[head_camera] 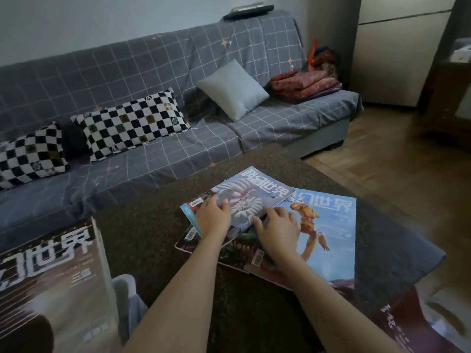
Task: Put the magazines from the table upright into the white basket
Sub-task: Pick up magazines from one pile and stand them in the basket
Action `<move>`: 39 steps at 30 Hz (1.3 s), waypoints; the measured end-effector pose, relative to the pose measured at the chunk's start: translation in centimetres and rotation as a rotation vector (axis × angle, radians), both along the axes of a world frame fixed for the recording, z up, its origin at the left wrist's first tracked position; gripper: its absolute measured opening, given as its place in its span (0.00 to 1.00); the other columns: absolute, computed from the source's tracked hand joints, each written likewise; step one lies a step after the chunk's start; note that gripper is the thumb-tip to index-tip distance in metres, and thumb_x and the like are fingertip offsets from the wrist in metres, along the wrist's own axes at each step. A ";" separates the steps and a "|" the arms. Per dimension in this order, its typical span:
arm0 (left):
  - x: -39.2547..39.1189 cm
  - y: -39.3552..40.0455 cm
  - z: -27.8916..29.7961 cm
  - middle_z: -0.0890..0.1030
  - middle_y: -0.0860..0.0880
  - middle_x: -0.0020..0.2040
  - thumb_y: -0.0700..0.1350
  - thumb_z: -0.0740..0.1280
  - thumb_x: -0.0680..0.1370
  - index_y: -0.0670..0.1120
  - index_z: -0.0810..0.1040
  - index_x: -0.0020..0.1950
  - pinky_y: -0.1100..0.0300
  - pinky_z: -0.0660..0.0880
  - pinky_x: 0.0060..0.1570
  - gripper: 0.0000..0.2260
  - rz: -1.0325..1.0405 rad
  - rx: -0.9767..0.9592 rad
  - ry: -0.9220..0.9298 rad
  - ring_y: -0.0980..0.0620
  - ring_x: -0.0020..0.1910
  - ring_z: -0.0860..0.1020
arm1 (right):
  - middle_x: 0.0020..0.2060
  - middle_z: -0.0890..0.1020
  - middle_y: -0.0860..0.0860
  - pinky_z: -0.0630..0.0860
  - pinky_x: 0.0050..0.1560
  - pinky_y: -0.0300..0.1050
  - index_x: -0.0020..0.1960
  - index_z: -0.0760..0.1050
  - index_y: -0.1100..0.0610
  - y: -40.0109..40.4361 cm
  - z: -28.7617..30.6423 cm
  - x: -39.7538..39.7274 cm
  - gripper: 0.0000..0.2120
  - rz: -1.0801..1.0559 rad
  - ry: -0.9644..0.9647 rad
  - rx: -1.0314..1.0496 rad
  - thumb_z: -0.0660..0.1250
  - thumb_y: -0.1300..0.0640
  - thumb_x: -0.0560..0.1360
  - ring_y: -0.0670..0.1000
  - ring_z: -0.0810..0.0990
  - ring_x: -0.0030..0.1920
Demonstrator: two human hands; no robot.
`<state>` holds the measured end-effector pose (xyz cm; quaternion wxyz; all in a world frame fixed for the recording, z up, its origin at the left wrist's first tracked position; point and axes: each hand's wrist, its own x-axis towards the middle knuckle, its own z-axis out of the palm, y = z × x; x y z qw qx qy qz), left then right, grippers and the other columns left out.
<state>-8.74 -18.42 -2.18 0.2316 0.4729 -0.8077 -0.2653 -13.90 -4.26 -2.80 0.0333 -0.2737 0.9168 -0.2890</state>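
Note:
Several magazines lie in a loose pile on the dark table (158, 233). On top is a grey-blue magazine (257, 192) with a white ribbed shape on its cover. My left hand (214, 217) rests on its near left corner, fingers curled over the cover. My right hand (277, 225) grips its near right edge, fingertips tucked under. Beneath lie a light blue magazine (331, 235) with an orange figure and a dark magazine (237, 253). A brown magazine (51, 276) stands upright at the near left. Its holder is not visible as a white basket.
A grey checked sofa (178, 138) runs behind the table with two checkerboard pillows (130, 123), a grey cushion (233, 89) and folded red cloth (305, 85). Another magazine (407, 327) lies at the table's near right corner. Wooden floor (395, 161) lies to the right.

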 end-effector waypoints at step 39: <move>14.4 5.3 13.7 0.79 0.50 0.42 0.53 0.73 0.72 0.45 0.76 0.47 0.58 0.67 0.34 0.13 0.106 0.130 0.563 0.54 0.38 0.75 | 0.56 0.80 0.53 0.76 0.49 0.46 0.66 0.71 0.56 4.6 7.4 6.7 0.22 -0.018 -0.676 -0.767 0.67 0.49 0.75 0.51 0.79 0.54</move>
